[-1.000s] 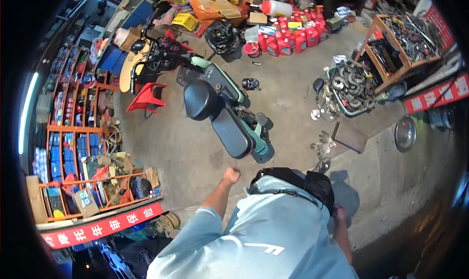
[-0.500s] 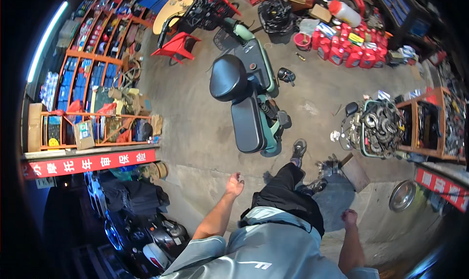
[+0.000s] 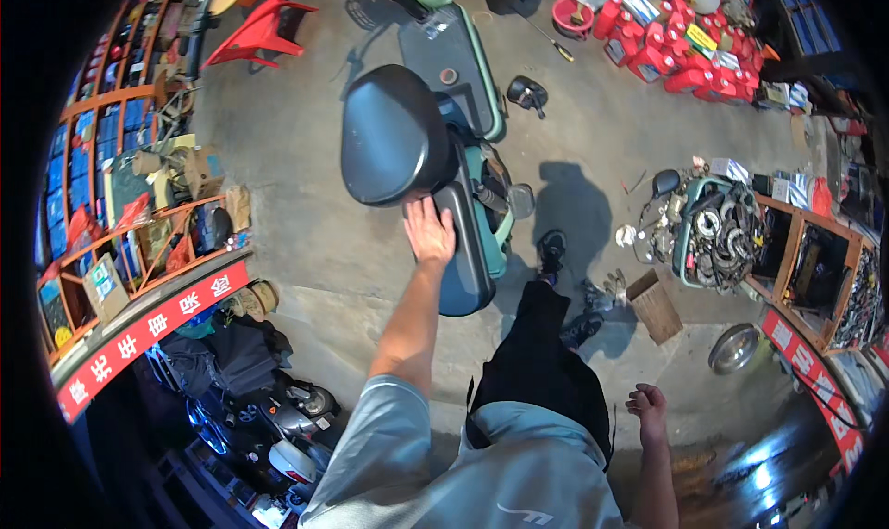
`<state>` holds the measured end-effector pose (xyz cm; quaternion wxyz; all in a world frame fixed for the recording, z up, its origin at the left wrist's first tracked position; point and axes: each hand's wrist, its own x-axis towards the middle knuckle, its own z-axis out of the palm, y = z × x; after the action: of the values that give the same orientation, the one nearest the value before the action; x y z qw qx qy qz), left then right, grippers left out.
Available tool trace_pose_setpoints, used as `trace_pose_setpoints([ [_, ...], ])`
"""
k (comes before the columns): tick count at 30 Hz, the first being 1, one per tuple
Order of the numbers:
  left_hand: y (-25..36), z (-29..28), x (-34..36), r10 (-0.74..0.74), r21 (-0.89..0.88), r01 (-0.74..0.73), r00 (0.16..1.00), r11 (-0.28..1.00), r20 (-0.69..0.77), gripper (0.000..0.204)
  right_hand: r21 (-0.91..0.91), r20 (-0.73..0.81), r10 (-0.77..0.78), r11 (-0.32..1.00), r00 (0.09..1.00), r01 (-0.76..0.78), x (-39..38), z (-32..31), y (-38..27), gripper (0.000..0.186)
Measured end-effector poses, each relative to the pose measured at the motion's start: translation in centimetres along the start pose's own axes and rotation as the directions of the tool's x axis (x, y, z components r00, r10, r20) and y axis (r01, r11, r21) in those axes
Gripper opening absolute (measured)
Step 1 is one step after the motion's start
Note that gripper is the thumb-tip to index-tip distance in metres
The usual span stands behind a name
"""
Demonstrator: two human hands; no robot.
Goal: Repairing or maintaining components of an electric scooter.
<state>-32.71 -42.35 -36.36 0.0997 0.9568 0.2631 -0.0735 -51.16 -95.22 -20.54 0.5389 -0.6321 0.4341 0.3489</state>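
Note:
A green electric scooter [image 3: 494,191] with two black seats stands ahead of me, its front cut off by the upper edge. My left hand [image 3: 428,231] lies with fingers spread on the flat rear seat [image 3: 463,284], just behind the larger, wide front seat [image 3: 394,136]. It grips nothing. By my right side hangs my right hand [image 3: 647,403], its fingers curled in loosely with nothing visible in them. It touches nothing and is away from the scooter.
A black mirror-like part [image 3: 528,94] and a screwdriver [image 3: 562,51] lie on the floor. Right of my feet are gloves [image 3: 607,290], a cardboard box [image 3: 655,308] and a metal basin [image 3: 734,348]. Farther right stands a basket of metal parts [image 3: 718,233]; red jugs [image 3: 685,52] are piled behind.
I have come closer to the scooter. My left hand has reached forward and now rests on the rear seat. My right hand still hangs at my side, fingers curled.

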Motion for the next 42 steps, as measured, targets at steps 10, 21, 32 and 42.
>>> trace_pose_setpoints([
  [10,0.5,1.6,4.7,-0.019,0.132,0.023,0.999,0.991,-0.027,0.046,-0.198,-0.015,0.197,0.960,0.980,-0.196,0.0,-1.3,0.6,0.028],
  [21,-0.6,3.6,3.4,0.072,0.017,-0.070,0.975,0.997,-0.211,0.046,-0.174,0.099,0.108,0.981,0.989,-0.089,4.3,1.9,-5.9,0.025],
  [32,0.3,4.2,-0.7,-0.011,0.017,0.014,0.983,1.000,-0.184,0.055,-0.200,0.243,0.114,0.978,0.963,-0.065,15.9,-0.7,-1.5,0.020],
  [42,-1.1,3.8,-0.9,-0.013,-0.315,-0.048,0.982,0.948,-0.187,0.059,-0.589,0.484,-0.247,0.617,0.839,0.522,43.1,9.6,1.6,0.024],
])
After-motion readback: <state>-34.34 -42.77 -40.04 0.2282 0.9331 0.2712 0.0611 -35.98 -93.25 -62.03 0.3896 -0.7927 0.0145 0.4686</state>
